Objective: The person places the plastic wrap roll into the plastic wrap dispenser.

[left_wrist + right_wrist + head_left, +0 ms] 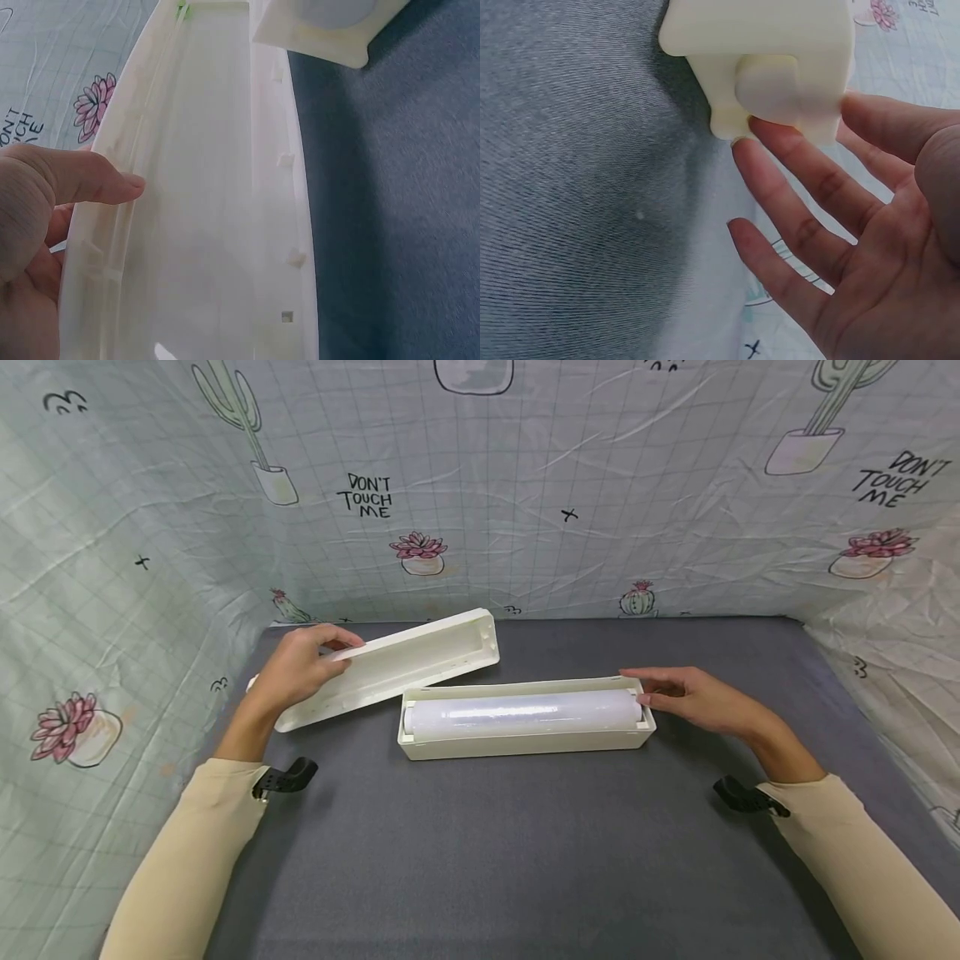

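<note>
A white plastic lid (390, 670) lies tilted at the left, its hollow side showing. My left hand (306, 662) grips its far long edge, the thumb (112, 180) on the inner face and fingers behind. The long white cling film box (525, 745) is on the table, holding a cling film roll (517, 714). At the box's right end, my right hand (697, 693) pinches the rim near the far corner. In the right wrist view, other fingers (825, 180) spread below that end. The lid's right part extends behind the box's left end.
A dark grey cloth (480, 852) covers the table. Around its back and sides hangs a pale curtain (510, 527) with cactus drawings and lettering. Black wrist straps (285, 777) sit on the sleeves.
</note>
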A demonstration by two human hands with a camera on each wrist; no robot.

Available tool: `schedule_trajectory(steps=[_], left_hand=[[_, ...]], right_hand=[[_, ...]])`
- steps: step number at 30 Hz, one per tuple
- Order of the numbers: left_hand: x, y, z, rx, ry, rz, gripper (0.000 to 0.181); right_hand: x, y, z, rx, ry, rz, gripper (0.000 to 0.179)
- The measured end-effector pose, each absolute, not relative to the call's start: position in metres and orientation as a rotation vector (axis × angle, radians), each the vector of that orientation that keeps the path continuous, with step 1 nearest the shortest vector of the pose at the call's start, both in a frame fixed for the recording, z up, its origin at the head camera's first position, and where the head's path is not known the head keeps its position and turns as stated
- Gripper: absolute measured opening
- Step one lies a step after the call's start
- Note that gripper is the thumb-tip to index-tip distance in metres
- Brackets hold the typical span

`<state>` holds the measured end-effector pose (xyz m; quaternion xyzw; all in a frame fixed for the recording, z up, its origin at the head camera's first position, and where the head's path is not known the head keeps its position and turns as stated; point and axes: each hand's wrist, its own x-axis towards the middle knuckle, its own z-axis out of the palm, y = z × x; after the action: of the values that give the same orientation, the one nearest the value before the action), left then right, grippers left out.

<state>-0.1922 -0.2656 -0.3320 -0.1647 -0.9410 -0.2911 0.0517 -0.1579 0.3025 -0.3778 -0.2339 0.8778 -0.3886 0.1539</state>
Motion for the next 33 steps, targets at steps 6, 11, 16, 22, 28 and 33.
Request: schedule_trajectory(steps=[6, 11, 16, 22, 28, 33], left_hand=[[-0.198, -0.254, -0.328, -0.541, -2.855, -0.915, 0.025], [-0.200, -0.243, -0.326, -0.577, -2.852, -0.919, 0.025], [-0.203, -0.233, -0.325, -0.586, -2.867, -0.929, 0.025], [-0.206, -0.222, -0.322, -0.615, -2.859, -0.968, 0.026], [-0.211, -0.212, -0.321, -0.649, -2.831, -1.000, 0.025], [-0.213, -0.202, -0.319, -0.668, -2.836, -1.012, 0.025]], right_hand=[[-0.160, 0.303, -0.371, -0.638, 2.499, -1.084, 0.049], [-0.158, 0.303, -0.364, -0.634, 2.516, -1.073, 0.046], [-0.156, 0.304, -0.356, -0.583, 2.603, -1.036, 0.041], [-0.157, 0.305, -0.351, -0.527, 2.687, -1.068, 0.037], [-0.159, 0.298, -0.343, -0.466, 2.735, -1.100, 0.035], [-0.164, 0.289, -0.340, -0.496, 2.741, -1.097, 0.034]])
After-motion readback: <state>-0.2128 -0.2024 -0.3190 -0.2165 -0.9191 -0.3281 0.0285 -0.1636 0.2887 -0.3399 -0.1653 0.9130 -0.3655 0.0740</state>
